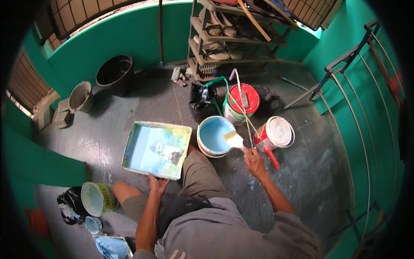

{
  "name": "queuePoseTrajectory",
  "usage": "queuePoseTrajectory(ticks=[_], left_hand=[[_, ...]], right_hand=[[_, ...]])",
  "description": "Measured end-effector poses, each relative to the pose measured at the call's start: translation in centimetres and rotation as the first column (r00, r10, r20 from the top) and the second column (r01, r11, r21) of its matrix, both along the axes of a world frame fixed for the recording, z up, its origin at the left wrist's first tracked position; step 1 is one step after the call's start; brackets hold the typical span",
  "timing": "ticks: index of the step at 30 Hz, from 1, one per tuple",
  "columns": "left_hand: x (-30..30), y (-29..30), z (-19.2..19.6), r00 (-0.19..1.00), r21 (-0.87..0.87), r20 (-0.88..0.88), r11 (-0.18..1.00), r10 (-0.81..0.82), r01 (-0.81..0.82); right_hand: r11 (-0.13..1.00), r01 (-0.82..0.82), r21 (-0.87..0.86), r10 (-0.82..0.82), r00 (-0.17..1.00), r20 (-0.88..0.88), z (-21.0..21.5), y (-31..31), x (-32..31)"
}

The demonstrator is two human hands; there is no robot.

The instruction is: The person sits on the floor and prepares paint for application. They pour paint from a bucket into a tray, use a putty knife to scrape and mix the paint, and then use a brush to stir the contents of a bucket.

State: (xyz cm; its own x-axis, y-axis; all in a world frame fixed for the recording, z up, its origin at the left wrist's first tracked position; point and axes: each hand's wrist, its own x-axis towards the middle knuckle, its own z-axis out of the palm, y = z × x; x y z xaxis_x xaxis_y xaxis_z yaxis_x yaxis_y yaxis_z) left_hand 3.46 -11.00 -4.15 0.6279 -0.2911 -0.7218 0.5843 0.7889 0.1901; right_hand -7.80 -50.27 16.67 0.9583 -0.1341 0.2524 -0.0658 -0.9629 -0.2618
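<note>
A home balcony or porch under repainting is suggested by green walls, a shoe rack, paint buckets and a paint tray

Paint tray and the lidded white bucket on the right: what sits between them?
Head view: the open bucket of light blue paint sits between the paint tray and the lidded white bucket. The right hand holds a paintbrush over its rim.

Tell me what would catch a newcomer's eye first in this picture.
Probably the light blue paint: a bucket of it stands at the centre of the floor, with the right hand holding a brush over its rim. Just left of it, the left hand grips the near edge of a paint-smeared tray. Behind the bucket stand a red-lidded pail and a white-lidded pail, all ringed by bright green walls.
</note>
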Motion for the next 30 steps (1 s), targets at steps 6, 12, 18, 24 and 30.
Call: queuePoseTrajectory(ticks=[6, 12, 18, 24, 30], left_hand=[[1.1, -0.9, 3.3, 0.999, -0.019, -0.013, 0.999, 0.044, -0.045], [1.8, -0.4, 4.1, 0.995, -0.071, -0.014, 0.992, 0.101, -0.102], [1.7, -0.6, 3.7, 0.991, -0.057, -0.072, 0.992, 0.110, -0.115], [1.7, -1.0, 5.6, 0.989, -0.076, -0.010, 0.986, 0.151, -0.151], [2.3, -1.0, 5.8, 0.987, -0.028, -0.070, 0.989, 0.145, -0.147]], right_hand=[[1.000, -0.019, 0.023, 0.018, 1.000, 0.020, -1.0, -0.1, -0.3], [1.000, -0.027, -0.007, 0.026, 0.999, -0.044, -1.1, -0.1, 0.5], [0.998, -0.064, -0.005, 0.063, 0.996, -0.060, -0.6, 0.4, 0.8], [0.998, -0.059, -0.010, 0.058, 0.994, -0.096, -0.8, -0.1, 0.7], [0.999, -0.048, 0.018, 0.050, 0.989, -0.140, 0.0, 0.6, 1.4]])
